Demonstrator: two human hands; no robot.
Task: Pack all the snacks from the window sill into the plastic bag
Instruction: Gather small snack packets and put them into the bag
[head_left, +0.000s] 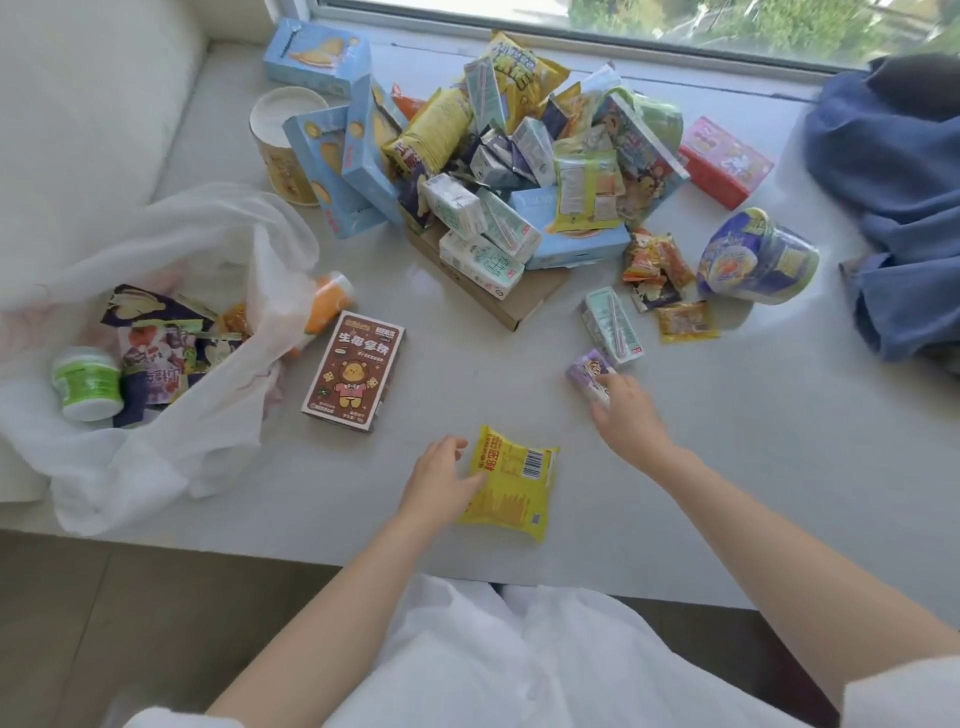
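My left hand grips the left edge of a yellow snack packet lying near the sill's front edge. My right hand reaches to a small purple snack pack and its fingers close on it. A white plastic bag lies open at the left, holding a green-lidded jar, purple packets and an orange bottle. A brown biscuit box lies flat beside the bag. A large heap of snacks covers the back middle of the white window sill.
Blue boxes and a paper tub stand at the back left of the heap. A purple noodle bowl, small orange sachets and a mint drink carton lie at the right. Blue cloth is piled at the far right.
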